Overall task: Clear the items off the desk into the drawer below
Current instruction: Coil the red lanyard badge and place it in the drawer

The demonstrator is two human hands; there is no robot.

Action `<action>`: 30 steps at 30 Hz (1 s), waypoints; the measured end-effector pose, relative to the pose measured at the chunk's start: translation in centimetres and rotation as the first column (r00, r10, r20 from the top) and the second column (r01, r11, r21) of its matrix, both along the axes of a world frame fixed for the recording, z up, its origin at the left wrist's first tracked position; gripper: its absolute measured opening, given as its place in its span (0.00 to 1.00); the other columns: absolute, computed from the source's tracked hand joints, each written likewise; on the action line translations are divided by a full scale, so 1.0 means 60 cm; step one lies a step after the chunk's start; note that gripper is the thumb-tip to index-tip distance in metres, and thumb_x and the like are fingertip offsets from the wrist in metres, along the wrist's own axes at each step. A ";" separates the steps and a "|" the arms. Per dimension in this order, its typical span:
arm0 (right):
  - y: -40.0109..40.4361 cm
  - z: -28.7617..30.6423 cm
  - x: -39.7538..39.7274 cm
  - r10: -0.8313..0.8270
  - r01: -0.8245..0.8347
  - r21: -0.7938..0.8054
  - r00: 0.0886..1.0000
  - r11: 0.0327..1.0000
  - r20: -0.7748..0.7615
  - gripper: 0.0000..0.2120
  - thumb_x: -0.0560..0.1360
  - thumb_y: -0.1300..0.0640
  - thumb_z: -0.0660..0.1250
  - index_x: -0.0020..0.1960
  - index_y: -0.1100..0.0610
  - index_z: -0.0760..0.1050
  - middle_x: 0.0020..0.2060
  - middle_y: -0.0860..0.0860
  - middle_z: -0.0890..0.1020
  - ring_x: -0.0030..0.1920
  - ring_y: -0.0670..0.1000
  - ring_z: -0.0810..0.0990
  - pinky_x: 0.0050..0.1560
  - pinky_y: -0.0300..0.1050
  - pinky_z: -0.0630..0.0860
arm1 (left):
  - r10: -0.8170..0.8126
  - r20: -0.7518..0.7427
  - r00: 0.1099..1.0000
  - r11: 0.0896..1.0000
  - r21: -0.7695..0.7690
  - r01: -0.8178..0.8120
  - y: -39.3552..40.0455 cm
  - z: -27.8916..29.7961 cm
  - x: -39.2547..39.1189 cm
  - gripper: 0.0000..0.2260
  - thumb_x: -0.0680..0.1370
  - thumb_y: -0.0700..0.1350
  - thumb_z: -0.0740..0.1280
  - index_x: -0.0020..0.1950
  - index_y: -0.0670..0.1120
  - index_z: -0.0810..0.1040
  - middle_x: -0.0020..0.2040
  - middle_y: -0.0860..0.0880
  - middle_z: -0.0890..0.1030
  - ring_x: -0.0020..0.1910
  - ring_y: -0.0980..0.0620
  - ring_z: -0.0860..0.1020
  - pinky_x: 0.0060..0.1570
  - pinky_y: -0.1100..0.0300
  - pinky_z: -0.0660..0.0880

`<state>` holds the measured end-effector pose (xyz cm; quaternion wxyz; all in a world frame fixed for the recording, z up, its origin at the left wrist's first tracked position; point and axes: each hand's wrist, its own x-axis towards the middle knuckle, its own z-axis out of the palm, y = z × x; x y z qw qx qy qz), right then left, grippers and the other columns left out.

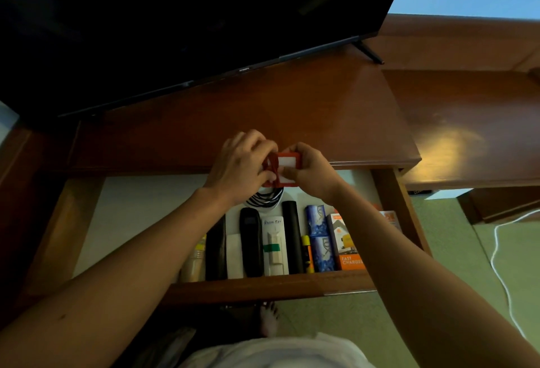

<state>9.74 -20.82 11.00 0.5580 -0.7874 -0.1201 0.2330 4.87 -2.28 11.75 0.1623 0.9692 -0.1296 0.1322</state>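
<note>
Both hands meet over the front edge of the wooden desk (292, 110), just above the open drawer (263, 285). Left hand (242, 163) and right hand (309, 171) together grip a small red-framed card or tag (287, 167) with a white centre; left fingers curl round its left side where a red cord or band (271, 164) is bunched, right fingers pinch its right edge. Exactly what the item is, can't tell. It is held in the air at the desk lip, above the back of the drawer. Drawer already packed: coiled black-and-white cable (267, 199) at the back, then a row front to back — a bottle with a yellow band (196, 262), black case (216, 250), black remote (250, 245), white labelled pack (274, 247), black tube (293, 236), small yellow-capped item (306, 253), two blue boxes (318, 239), orange charger box (346, 246). TV (175, 16) stands at the rear of the desk. White cord (496, 250) lies on the green floor at right.
</note>
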 end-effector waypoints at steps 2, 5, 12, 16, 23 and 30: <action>-0.005 -0.003 -0.001 0.006 -0.006 0.011 0.999 1.000 -0.037 0.14 0.76 0.67 0.70 0.57 0.58 0.71 0.49 0.57 0.81 0.45 0.50 0.83 0.43 0.40 0.80 | 0.063 -0.054 0.997 0.998 0.034 -0.061 0.002 0.001 0.003 0.33 0.69 0.57 0.77 0.71 0.52 0.71 0.66 0.49 0.73 0.64 0.45 0.69 0.59 0.49 0.64; -0.015 -0.005 0.000 0.035 -0.029 0.054 0.992 0.998 -0.123 0.14 0.75 0.65 0.72 0.57 0.58 0.71 0.50 0.55 0.81 0.46 0.49 0.83 0.44 0.40 0.79 | 0.055 -0.137 0.989 0.998 0.046 -0.049 0.004 -0.001 0.008 0.25 0.72 0.61 0.72 0.68 0.56 0.75 0.63 0.55 0.78 0.65 0.50 0.69 0.58 0.51 0.58; -0.030 0.009 0.012 -0.117 0.177 0.082 0.871 0.981 -0.477 0.33 0.75 0.28 0.56 0.66 0.52 0.75 0.58 0.52 0.83 0.58 0.53 0.79 0.49 0.49 0.72 | -0.053 -0.009 0.999 0.998 -0.018 0.053 0.006 -0.012 0.000 0.10 0.72 0.54 0.76 0.47 0.52 0.79 0.43 0.58 0.81 0.51 0.49 0.75 0.50 0.53 0.58; -0.031 0.012 0.020 -0.106 0.069 -0.086 0.812 0.994 -0.574 0.22 0.80 0.41 0.62 0.60 0.58 0.77 0.48 0.55 0.84 0.39 0.50 0.78 0.36 0.43 0.70 | -0.187 0.164 0.969 0.982 0.023 0.186 -0.006 -0.018 -0.002 0.08 0.71 0.50 0.77 0.47 0.51 0.82 0.45 0.55 0.84 0.50 0.47 0.77 0.50 0.53 0.59; -0.034 0.018 0.022 -0.130 0.149 -0.023 0.765 0.989 -0.631 0.11 0.78 0.59 0.68 0.59 0.61 0.76 0.45 0.56 0.83 0.42 0.51 0.82 0.40 0.44 0.78 | -0.323 0.243 0.915 0.945 0.135 0.298 -0.020 -0.030 0.007 0.06 0.75 0.47 0.73 0.50 0.49 0.83 0.50 0.53 0.84 0.53 0.46 0.77 0.51 0.50 0.63; -0.068 -0.009 0.031 -0.329 0.304 -0.128 0.837 0.944 -0.437 0.04 0.76 0.64 0.71 0.50 0.62 0.79 0.50 0.61 0.84 0.47 0.57 0.84 0.49 0.53 0.82 | -0.344 0.012 0.939 0.936 0.077 0.342 -0.018 -0.052 0.024 0.21 0.69 0.41 0.73 0.62 0.49 0.79 0.60 0.51 0.79 0.60 0.47 0.74 0.53 0.50 0.66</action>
